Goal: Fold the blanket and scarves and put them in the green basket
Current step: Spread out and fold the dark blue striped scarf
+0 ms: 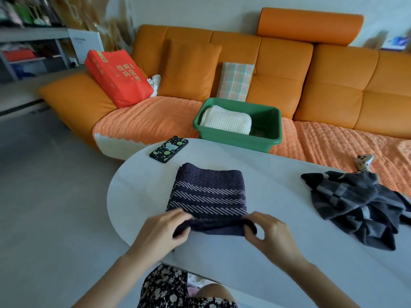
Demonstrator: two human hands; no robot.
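A dark purple scarf [208,192] with pale zigzag stripes lies folded into a rectangle on the white oval table [278,241]. My left hand [164,232] pinches its near left corner and my right hand [269,234] pinches its near right corner, both lifting the near edge slightly. A grey checked scarf [360,203] lies crumpled on the table to the right. The green basket [264,138] stands on the sofa beyond the table, with a folded cream knitted blanket [225,122] in its left half.
A phone [169,148] in a black dotted case lies at the table's far left edge. The orange sofa [333,85] holds a red bag [120,76], a checked cushion [235,81] and a game controller [363,164]. Shelving stands at the far left.
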